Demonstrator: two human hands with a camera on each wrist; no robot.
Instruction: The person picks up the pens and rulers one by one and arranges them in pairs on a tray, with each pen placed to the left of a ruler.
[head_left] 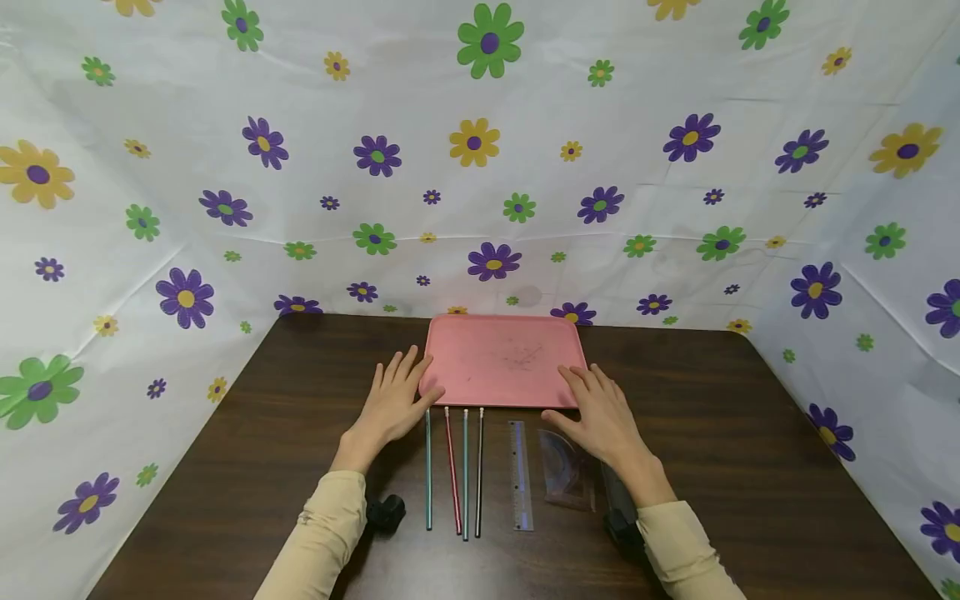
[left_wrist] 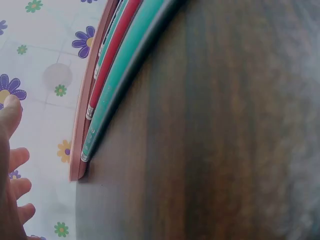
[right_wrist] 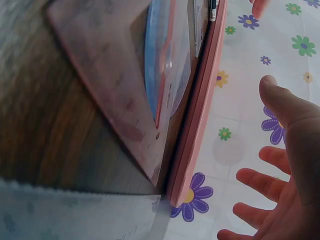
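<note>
- White cloth printed with green, purple and yellow flowers (head_left: 490, 42) hangs behind and at both sides of a dark wooden table (head_left: 247, 467).
- Pink tray (head_left: 495, 358) lies flat at the far edge of the table, centred between the hands, with dark scuff marks on its floor.
- Left hand (head_left: 392, 400) hovers by the tray's near left corner, fingers spread and relaxed, grasping nothing; the left wrist view shows its visible fingers clear of the rim.
- Right hand (head_left: 600, 412) hovers by the near right corner, likewise released, with thumb and fingers apart and nothing in them.
- Four pencils lie side by side in front of the tray, their ferrule ends towards it: from the left, a teal pencil (head_left: 429, 471), a red pencil (head_left: 453, 475), a second teal pencil (head_left: 466, 479) and a dark pencil (head_left: 479, 475).
- Clear ruler (head_left: 521, 477) lies to the right of the pencils.
- Further right, a bluish protractor (right_wrist: 152, 65) overlaps a reddish set square (right_wrist: 95, 65).
- Clear toothed-edged plastic piece (right_wrist: 75, 215) lies beside the set square, partly hidden by the right arm in the head view.
- Pale sleeves (head_left: 315, 529) cover both forearms.
</note>
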